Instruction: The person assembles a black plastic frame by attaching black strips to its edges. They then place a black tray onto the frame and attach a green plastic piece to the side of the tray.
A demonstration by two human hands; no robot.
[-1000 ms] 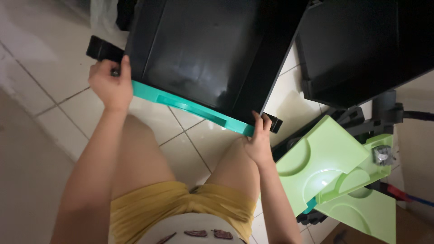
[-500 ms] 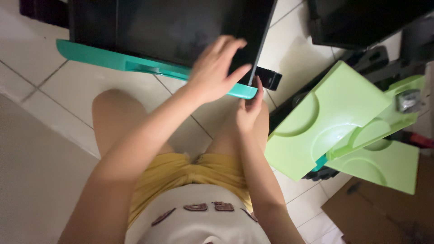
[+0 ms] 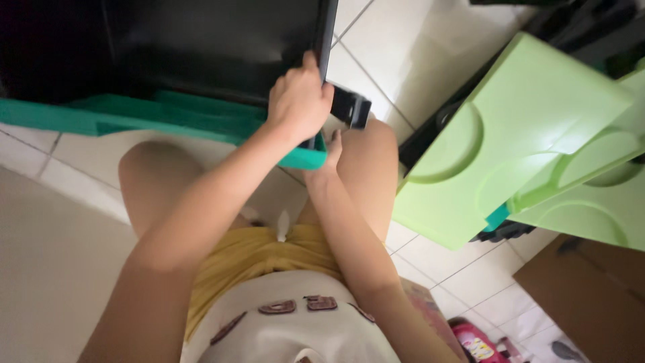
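A large black panel (image 3: 201,47) with a teal plastic strip (image 3: 134,117) along its near edge leans over my knees. My left hand (image 3: 299,101) reaches across and is closed around the panel's right edge near the corner. Just below it, my right hand (image 3: 329,158) holds the right end of the teal strip from underneath, its fingers partly hidden. A small black bracket (image 3: 351,107) sticks out at that corner, right beside both hands.
Light green moulded plastic pieces (image 3: 510,134) with round recesses lie stacked on the right, close to my right knee. A brown cardboard box (image 3: 591,302) sits at the lower right, and a pink item (image 3: 474,343) near the bottom edge. The floor is pale tile (image 3: 403,47).
My left hand left the strip's left end, crossed over the panel and now grips its right edge. My right hand stays at the right corner. My view has moved closer.
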